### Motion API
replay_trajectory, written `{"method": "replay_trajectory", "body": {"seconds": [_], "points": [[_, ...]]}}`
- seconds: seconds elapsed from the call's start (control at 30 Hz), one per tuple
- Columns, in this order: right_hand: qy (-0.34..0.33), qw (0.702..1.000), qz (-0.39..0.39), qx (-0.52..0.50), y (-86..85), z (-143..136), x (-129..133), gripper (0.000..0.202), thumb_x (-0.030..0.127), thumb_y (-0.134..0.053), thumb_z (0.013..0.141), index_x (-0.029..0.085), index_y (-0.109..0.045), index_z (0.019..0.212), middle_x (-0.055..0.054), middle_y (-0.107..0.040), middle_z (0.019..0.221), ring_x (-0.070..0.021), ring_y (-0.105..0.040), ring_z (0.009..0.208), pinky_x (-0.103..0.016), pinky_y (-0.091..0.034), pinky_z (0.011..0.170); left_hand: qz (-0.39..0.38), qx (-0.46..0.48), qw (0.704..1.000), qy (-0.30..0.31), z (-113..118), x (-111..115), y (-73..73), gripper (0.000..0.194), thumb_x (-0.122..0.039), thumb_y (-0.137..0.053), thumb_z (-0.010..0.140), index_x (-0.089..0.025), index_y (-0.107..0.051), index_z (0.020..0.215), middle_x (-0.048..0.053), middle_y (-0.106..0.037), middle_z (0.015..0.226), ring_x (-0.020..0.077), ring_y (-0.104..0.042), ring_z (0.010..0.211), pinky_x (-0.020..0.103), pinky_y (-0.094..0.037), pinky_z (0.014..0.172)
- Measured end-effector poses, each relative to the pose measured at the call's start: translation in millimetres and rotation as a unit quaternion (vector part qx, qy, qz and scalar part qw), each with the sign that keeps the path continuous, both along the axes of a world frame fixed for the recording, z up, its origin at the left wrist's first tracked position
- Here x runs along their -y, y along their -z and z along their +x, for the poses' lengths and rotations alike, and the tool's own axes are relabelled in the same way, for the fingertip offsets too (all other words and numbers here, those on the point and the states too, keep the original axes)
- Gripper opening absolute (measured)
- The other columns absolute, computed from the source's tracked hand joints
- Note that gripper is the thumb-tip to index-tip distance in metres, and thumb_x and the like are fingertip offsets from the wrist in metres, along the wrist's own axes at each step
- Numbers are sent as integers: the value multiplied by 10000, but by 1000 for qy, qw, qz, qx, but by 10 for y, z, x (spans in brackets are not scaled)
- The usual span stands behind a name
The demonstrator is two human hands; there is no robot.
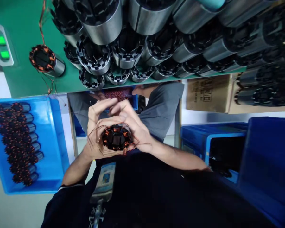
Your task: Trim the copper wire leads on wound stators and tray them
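Note:
A motor stator (117,138) with copper windings and black slot liners is in front of my chest, its open end turned up toward the camera. My left hand (94,128) is closed around its left and far side. On the right, my right hand (138,127) has its palm and fingers against the same stator, with the thumb and fingers bent over toward the left hand. Thin loose copper wires stick out around the stator and cross both hands. The lower body of the stator is hidden by the fingers.
Several unwound stators (95,60) stand in rows on the green bench (21,79). One wound stator (46,60) sits at its left. A blue bin (54,126) at left holds several wound stators. At right are a cardboard box (207,93) and blue crates (263,152).

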State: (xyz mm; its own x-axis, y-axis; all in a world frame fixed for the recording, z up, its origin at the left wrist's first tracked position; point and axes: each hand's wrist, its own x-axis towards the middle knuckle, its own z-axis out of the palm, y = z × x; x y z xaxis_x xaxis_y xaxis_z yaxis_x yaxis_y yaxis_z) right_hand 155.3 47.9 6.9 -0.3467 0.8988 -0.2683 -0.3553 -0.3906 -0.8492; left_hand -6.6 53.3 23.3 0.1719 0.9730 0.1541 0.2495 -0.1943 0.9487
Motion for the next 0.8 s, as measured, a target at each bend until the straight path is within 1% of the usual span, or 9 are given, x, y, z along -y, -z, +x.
{"method": "replay_trajectory", "body": {"seconds": [0.1,0.2,0.3,0.4,0.5,0.6,0.67,0.73,0.8], "points": [[29,999,17,9,6,288,-85,298,539,-687,1172,270,-738,1288,-67,-771,1311,-203,-725,1150,-339,-651,988,119,42,992,8,-141,45,200,885,-783,-1116,708,-333,-734,1368,83,-776,1348,444,-768,1401,704,-681,1083],[-44,995,88,16,-122,560,-143,285,451,-669,1205,224,-836,1245,-74,-842,1195,-179,-788,1030,-312,-660,927,205,78,976,7,-236,51,338,999,-789,-1098,725,-331,-724,1530,77,-790,1422,417,-808,1381,619,-720,1005],[-84,962,229,123,-342,704,-123,174,300,-799,1146,222,-881,1277,-59,-869,1111,-160,-809,942,-286,-651,874,94,89,990,52,-230,67,308,957,-714,-1124,750,-403,-701,1551,58,-810,1462,375,-857,1297,533,-759,944],[-94,908,334,233,-560,777,-69,183,245,-810,1135,226,-882,1302,-48,-853,1049,-139,-775,855,-266,-622,805,11,145,987,62,-182,95,139,909,-633,-1174,713,-358,-713,1447,46,-858,1204,292,-876,992,395,-720,761],[-156,850,385,322,-710,887,-45,229,229,-756,1166,227,-855,1373,-35,-805,1014,-123,-718,806,-261,-586,769,-45,190,979,57,-176,112,-67,854,-490,-1206,702,-297,-710,1371,43,-850,1125,244,-847,902,303,-661,685],[-219,806,415,360,-737,995,-78,225,180,-683,1192,237,-837,1346,-36,-785,1041,-138,-733,886,-281,-587,806,-123,184,975,18,-233,122,-160,815,-421,-1174,784,-307,-689,1429,39,-839,1203,207,-837,912,291,-683,755],[-208,820,434,310,-682,982,-108,154,185,-705,1182,231,-829,1259,-71,-809,1172,-173,-780,1069,-315,-627,917,-116,163,980,-10,-283,124,-107,869,-384,-1188,754,-307,-713,1478,27,-826,1225,193,-829,925,300,-701,815],[-175,856,450,185,-593,864,-106,94,209,-716,1180,208,-802,1217,-116,-816,1306,-222,-788,1286,-367,-656,1046,-62,126,990,-1,-312,122,19,767,-399,-1180,750,-259,-805,1405,41,-836,1216,205,-827,1005,322,-695,923],[-148,895,421,18,-504,660,-49,73,246,-664,1207,221,-730,1189,-105,-833,1294,-207,-809,1261,-366,-676,1051,-55,125,990,23,-296,122,165,611,-507,-1152,764,-220,-870,1225,55,-849,1141,227,-814,1060,337,-670,972]]}}
